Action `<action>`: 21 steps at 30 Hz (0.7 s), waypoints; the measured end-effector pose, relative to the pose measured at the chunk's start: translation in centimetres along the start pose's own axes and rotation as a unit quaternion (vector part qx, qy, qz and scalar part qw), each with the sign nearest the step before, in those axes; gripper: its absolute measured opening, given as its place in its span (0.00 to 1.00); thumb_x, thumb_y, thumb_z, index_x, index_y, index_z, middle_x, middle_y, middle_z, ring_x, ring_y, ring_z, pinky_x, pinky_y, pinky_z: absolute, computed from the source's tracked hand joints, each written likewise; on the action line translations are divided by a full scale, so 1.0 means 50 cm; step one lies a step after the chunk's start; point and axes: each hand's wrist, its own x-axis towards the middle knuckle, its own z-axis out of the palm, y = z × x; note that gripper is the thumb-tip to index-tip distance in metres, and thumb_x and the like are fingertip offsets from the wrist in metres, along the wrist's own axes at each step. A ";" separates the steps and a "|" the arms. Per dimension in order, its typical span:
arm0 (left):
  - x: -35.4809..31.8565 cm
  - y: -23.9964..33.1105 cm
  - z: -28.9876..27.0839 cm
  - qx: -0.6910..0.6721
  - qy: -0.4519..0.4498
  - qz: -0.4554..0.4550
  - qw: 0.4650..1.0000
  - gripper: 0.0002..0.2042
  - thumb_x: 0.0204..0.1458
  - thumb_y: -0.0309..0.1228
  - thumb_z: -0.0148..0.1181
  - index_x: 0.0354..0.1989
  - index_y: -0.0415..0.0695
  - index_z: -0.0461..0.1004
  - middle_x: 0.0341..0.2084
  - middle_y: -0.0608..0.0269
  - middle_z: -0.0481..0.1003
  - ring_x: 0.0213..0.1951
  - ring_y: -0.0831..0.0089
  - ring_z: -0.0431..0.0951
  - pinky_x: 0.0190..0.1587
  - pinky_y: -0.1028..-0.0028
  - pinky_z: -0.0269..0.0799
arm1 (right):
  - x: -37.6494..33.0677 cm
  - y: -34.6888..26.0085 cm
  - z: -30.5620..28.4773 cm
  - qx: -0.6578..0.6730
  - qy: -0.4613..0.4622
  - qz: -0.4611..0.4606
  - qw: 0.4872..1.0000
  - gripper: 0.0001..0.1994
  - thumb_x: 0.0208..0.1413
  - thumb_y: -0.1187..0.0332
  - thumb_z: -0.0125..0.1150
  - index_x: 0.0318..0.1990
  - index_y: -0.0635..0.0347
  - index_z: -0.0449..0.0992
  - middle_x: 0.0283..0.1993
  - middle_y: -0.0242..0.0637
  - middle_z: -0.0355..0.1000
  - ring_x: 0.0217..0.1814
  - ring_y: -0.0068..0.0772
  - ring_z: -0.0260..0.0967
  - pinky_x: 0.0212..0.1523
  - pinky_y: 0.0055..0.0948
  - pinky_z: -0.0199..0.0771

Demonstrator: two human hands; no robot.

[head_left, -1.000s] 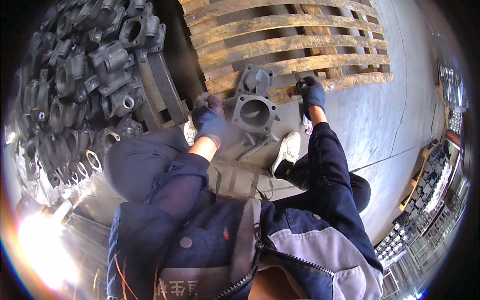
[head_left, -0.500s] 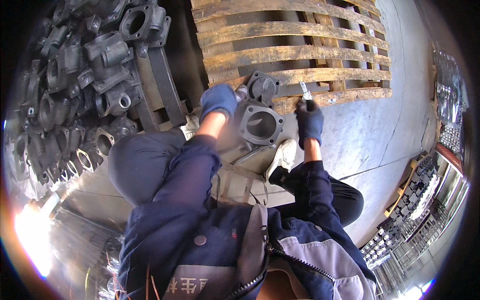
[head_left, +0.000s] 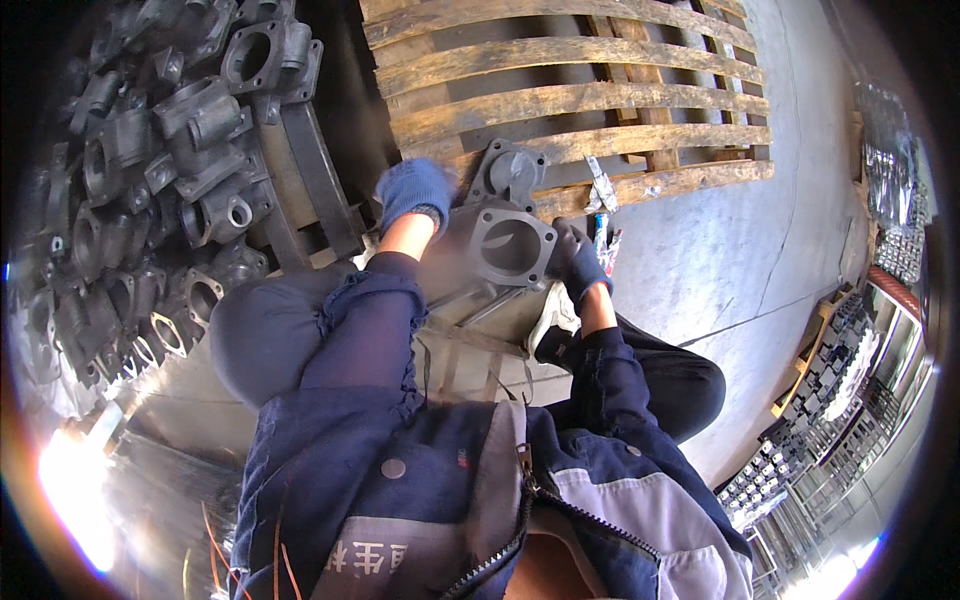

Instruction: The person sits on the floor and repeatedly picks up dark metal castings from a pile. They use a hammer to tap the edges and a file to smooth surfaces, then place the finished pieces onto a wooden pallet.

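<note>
A dark grey metal casting [head_left: 515, 214] with a square flange and a big round bore stands in front of me, bore facing up. My right hand [head_left: 580, 262], in a dark glove, is closed on the flange's right edge. In a blue glove, my left hand [head_left: 414, 190] is beside the casting's far left side; its fingers are smeared by motion, so any grip is unclear. Just beyond is a second dark casting [head_left: 508, 172] with a bolted-hole flange. A crumpled silvery-white strip [head_left: 601, 188] lies on the pallet's near edge, above small red-and-white items [head_left: 608, 248].
A slatted wooden pallet [head_left: 580, 105] spans the far side. Dark metal castings [head_left: 210, 130] are heaped at the left, next to a dark beam [head_left: 322, 180]. A thin rod [head_left: 490, 306] lies below the casting, close to my shoe [head_left: 552, 318]. More stacked parts [head_left: 830, 380] stand far right.
My right hand has let go of the silvery-white strip and moved left and nearer, onto the casting's flange. My left hand has shifted slightly left. The strip now rests on the pallet.
</note>
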 end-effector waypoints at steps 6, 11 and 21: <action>0.032 0.000 0.057 -0.027 -0.085 0.050 0.995 0.31 0.52 0.60 0.46 0.48 0.44 0.76 0.51 0.48 0.71 0.55 0.51 0.71 0.56 0.59 0.65 | 0.053 0.070 0.021 -0.040 -0.053 -0.130 0.989 0.26 0.62 0.44 0.41 0.46 0.60 0.72 0.40 0.40 0.73 0.39 0.33 0.69 0.40 0.33 0.70; 0.161 -0.059 0.202 -0.224 -0.186 0.031 0.956 0.25 0.54 0.52 0.52 0.43 0.40 0.78 0.42 0.53 0.78 0.43 0.59 0.77 0.48 0.65 0.69 | 0.093 0.098 0.041 -0.126 0.007 -0.144 0.981 0.25 0.62 0.49 0.34 0.42 0.63 0.72 0.39 0.55 0.73 0.41 0.52 0.71 0.42 0.40 0.70; -0.131 -0.067 -0.031 -0.508 -0.010 0.142 0.850 0.19 0.60 0.45 0.49 0.45 0.41 0.73 0.34 0.61 0.77 0.35 0.69 0.75 0.41 0.69 0.70 | 0.018 -0.023 0.112 0.002 0.097 -0.364 0.926 0.24 0.60 0.54 0.41 0.34 0.68 0.75 0.27 0.49 0.73 0.30 0.42 0.73 0.34 0.37 0.71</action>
